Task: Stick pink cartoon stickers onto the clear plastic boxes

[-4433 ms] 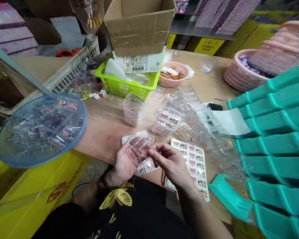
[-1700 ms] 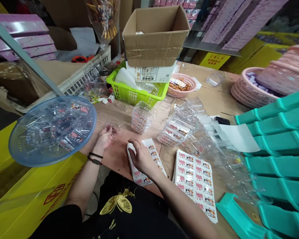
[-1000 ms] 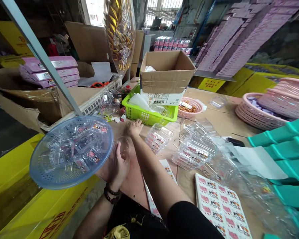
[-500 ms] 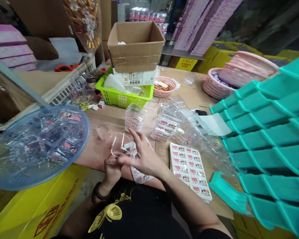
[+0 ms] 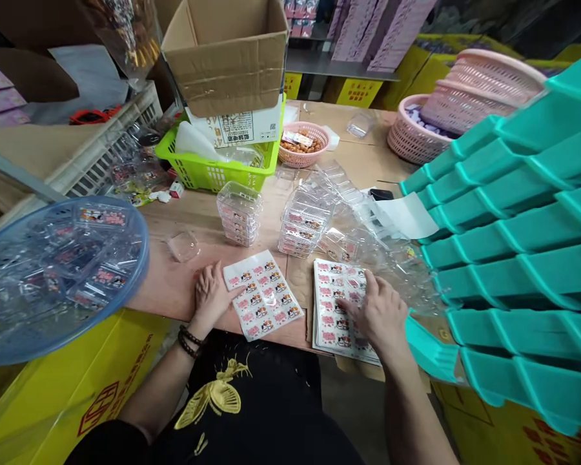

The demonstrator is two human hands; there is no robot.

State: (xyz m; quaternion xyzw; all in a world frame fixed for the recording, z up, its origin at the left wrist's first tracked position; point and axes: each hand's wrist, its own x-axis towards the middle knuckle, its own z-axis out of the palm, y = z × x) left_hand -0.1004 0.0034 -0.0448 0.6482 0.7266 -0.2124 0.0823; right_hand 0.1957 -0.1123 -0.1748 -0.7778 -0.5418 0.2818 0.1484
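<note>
My left hand (image 5: 213,294) rests on the table's front part, its fingers lying down and its thumb reaching onto the left edge of a loose sticker sheet (image 5: 263,296) printed with cats and pink lettering. My right hand (image 5: 380,313) lies over a stack of similar sticker sheets (image 5: 332,310), thumb and index finger apart on the top one. Behind the loose sheet stand two stacks of clear plastic boxes, a left stack (image 5: 241,216) and a right stack (image 5: 304,223), with cat stickers on them. A single clear plastic piece (image 5: 183,245) lies beyond my left hand.
A blue basket (image 5: 142,258) of stickered boxes is at left. Further back are a green basket (image 5: 213,175), a cardboard box (image 5: 232,74) and a pink basket (image 5: 303,158) of brown items. Teal trays (image 5: 513,245) rise at right, beside loose clear plastic pieces (image 5: 407,271).
My hands have parted and no longer hold the clear plastic piece. The left came down by the loose sheet; the right moved right onto the sheet stack. The view has shifted.
</note>
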